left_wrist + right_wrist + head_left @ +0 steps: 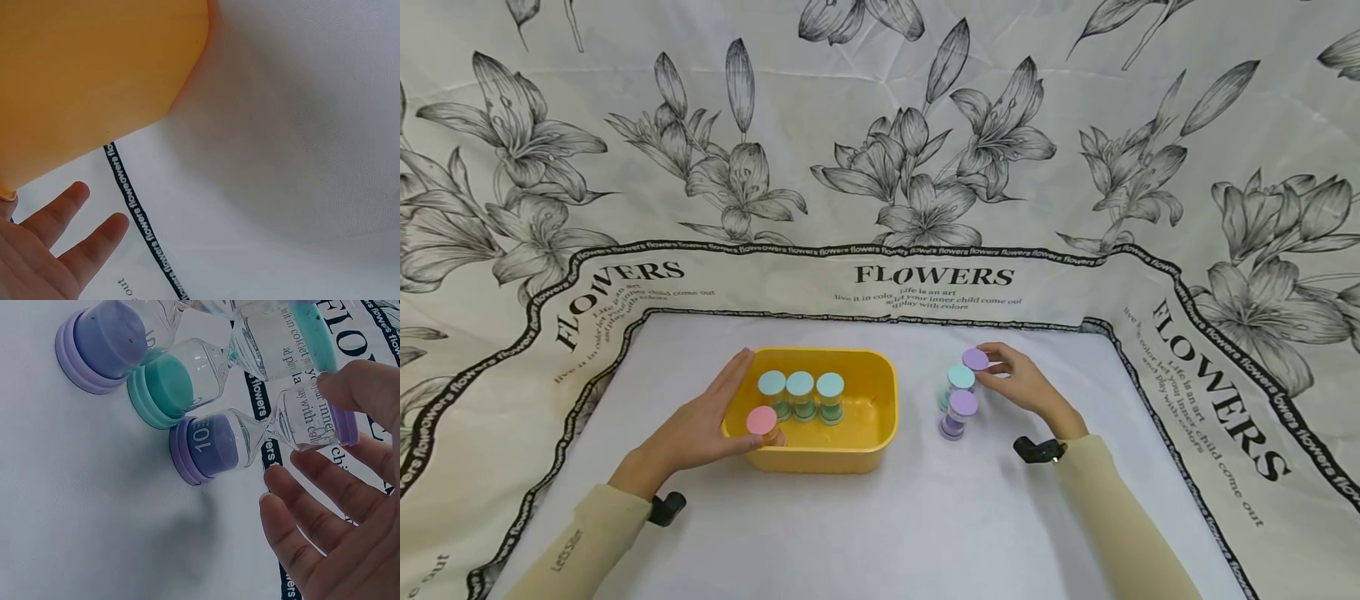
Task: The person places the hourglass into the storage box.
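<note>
A yellow container (850, 458) holds three teal-capped hourglasses (800, 385) and a pink-capped one (762, 421). At its left side, my left hand (696, 423) rests with straight, spread fingers, the thumb along the front near the pink cap. In the left wrist view the hand (47, 250) lies beside the yellow wall (94, 75). My right hand (1018, 383) pinches the purple cap of the rear hourglass (976, 359). The right wrist view has the thumb and fingers of that hand (344, 506) around the upper end of this upright hourglass (212, 444), marked 10.
Beside the gripped hourglass stand a teal-capped one (960, 377) and another purple-capped one (962, 405), close together on the white table (887, 533). A flower-printed cloth (1060, 287) rises behind the table and along both sides.
</note>
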The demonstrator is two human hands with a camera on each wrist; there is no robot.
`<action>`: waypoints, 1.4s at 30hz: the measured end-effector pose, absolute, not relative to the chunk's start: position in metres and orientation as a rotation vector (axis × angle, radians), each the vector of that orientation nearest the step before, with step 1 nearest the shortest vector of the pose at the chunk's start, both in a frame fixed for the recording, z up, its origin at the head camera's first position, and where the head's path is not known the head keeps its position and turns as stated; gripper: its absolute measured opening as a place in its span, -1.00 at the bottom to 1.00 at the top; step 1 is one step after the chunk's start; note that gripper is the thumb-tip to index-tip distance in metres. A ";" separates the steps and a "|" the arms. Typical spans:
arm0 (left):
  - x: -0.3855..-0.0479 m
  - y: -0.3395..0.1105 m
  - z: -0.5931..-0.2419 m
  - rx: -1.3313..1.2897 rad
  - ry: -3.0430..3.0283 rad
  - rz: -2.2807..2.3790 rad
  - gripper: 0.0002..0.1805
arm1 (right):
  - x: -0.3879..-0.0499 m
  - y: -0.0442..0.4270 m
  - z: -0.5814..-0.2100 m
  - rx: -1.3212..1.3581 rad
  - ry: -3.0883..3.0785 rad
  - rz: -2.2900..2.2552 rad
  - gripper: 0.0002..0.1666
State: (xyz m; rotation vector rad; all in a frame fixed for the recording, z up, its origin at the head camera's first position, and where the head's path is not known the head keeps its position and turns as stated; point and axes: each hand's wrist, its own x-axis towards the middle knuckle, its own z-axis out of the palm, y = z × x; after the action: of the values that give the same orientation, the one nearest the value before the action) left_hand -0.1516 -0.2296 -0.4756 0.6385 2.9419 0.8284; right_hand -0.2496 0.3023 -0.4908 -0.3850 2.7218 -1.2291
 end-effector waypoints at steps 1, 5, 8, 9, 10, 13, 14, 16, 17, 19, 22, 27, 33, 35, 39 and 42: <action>-0.152 -0.230 -0.476 0.645 2.943 0.826 0.30 | -0.250 0.302 -0.490 -0.380 2.720 -1.229 -0.32; -0.152 -0.229 -0.477 0.648 2.948 0.818 0.29 | -0.252 0.301 -0.489 -0.370 2.704 -1.252 -0.36; -0.152 -0.229 -0.475 0.634 2.944 0.821 0.28 | -0.252 0.302 -0.489 -0.365 2.695 -1.277 -0.37; -0.152 -0.228 -0.475 0.632 2.942 0.823 0.28 | -0.252 0.303 -0.488 -0.358 2.688 -1.290 -0.36; -0.152 -0.228 -0.475 0.630 2.942 0.825 0.28 | -0.252 0.304 -0.487 -0.349 2.685 -1.302 -0.36; -0.152 -0.228 -0.475 0.629 2.938 0.834 0.27 | -0.252 0.307 -0.480 -0.319 2.678 -1.343 -0.32; -0.151 -0.228 -0.475 0.628 2.935 0.837 0.27 | -0.251 0.308 -0.478 -0.307 2.680 -1.358 -0.31; -0.151 -0.228 -0.475 0.629 2.932 0.841 0.27 | -0.250 0.309 -0.471 -0.286 2.696 -1.377 -0.28; -0.151 -0.228 -0.475 0.632 2.932 0.841 0.26 | -0.250 0.310 -0.468 -0.279 2.704 -1.387 -0.26; -0.151 -0.228 -0.476 0.634 2.935 0.841 0.26 | -0.251 0.310 -0.460 -0.276 2.727 -1.399 -0.25; -0.152 -0.229 -0.477 0.637 2.941 0.834 0.25 | -0.252 0.308 -0.446 -0.273 2.762 -1.428 -0.25; -0.151 -0.228 -0.477 0.616 2.938 0.832 0.25 | -0.253 0.297 -0.421 -0.317 2.770 -1.515 -0.30; -0.150 -0.229 -0.475 0.610 2.939 0.829 0.24 | -0.251 0.272 -0.392 -0.392 2.780 -1.549 -0.33; -0.150 -0.230 -0.475 0.617 2.945 0.819 0.23 | -0.250 0.262 -0.385 -0.444 2.791 -1.545 -0.34; -0.151 -0.229 -0.475 0.599 2.935 0.821 0.23 | -0.251 0.242 -0.374 -0.580 2.790 -1.535 -0.38; -0.151 -0.228 -0.475 0.579 2.925 0.836 0.23 | -0.251 0.225 -0.367 -0.692 2.781 -1.526 -0.41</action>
State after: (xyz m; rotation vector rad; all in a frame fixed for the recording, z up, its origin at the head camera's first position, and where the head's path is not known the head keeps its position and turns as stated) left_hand -0.1510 -0.2279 -0.4753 0.5788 2.9250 0.8365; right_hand -0.2506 0.2250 -0.3672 -0.6921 2.7812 -1.5260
